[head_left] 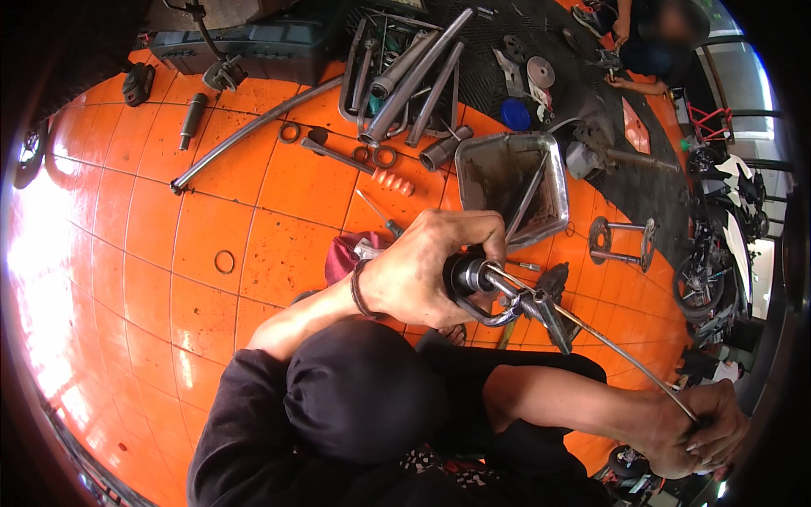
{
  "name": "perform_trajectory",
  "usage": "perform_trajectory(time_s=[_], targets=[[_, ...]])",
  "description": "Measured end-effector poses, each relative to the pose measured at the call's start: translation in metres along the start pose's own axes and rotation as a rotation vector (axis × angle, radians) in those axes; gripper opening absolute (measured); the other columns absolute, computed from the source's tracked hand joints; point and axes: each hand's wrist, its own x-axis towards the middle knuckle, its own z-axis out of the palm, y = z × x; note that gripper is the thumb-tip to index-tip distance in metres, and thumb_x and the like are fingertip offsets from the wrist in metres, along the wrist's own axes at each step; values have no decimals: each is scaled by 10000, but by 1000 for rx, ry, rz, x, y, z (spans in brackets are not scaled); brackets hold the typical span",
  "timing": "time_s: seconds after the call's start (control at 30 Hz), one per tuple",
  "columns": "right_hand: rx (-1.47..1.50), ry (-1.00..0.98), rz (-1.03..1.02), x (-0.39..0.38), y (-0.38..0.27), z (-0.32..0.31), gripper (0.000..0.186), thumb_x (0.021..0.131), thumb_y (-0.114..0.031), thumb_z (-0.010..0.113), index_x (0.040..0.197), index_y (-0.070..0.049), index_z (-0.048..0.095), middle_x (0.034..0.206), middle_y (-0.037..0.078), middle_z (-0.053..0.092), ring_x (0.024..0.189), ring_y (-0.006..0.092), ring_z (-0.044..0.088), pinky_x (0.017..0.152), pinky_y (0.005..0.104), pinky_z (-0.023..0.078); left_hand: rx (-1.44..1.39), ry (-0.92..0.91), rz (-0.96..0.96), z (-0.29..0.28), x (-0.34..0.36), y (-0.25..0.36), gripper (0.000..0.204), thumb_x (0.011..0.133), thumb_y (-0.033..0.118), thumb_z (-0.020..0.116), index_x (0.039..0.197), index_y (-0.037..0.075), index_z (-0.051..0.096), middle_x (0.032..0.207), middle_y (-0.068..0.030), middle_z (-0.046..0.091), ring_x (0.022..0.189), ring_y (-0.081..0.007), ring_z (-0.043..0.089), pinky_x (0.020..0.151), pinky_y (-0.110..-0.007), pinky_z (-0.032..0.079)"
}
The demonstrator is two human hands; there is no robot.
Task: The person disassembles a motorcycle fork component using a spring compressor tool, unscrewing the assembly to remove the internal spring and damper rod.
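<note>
My left hand (pixel 414 266) is closed around a dark cylindrical metal part (pixel 466 275) with a round rim, held over the orange floor in front of me. A curved metal lug or bracket (pixel 498 314) juts out beside its end. Across it runs a long thin metal rod (pixel 621 348), reaching out to the right. My right hand (pixel 697 427) grips the rod's far end; whether a handle is inside the fist is hidden. Close under the rod is a black part (pixel 553 308), partly covered. Beneath my left wrist lies a dark red cloth (pixel 342 256).
Ahead stand a metal oil pan (pixel 553 215) with a tube in it and a tray heaped with metal tubes (pixel 414 80). A screwdriver (pixel 393 226), an orange spring (pixel 393 182), rings (pixel 224 261) and a long bar (pixel 253 131) lie around. Another person's hand (pixel 621 34) shows at far right.
</note>
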Motion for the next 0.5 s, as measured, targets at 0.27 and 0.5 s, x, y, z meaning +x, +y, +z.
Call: perform_trajectory(time_s=[0.27, 0.5], targets=[[37, 38, 69, -3, -8, -3, 277, 884, -137, 581, 633, -156, 463, 528, -66, 453, 352, 13, 348, 326, 144, 264, -13, -79, 45, -7, -1, 3, 284, 688, 89, 819, 794, 32, 562, 773, -71, 578, 669, -213, 576, 604, -343, 435], [87, -82, 233, -11, 7, 10, 244, 932, -124, 563, 691, -127, 527, 568, -48, 495, 381, 29, 391, 364, 182, 304, -23, -157, 47, -12, 1, 5, 355, 692, 150, 849, 793, 32, 529, 727, -91, 549, 675, -307, 595, 628, -415, 459]])
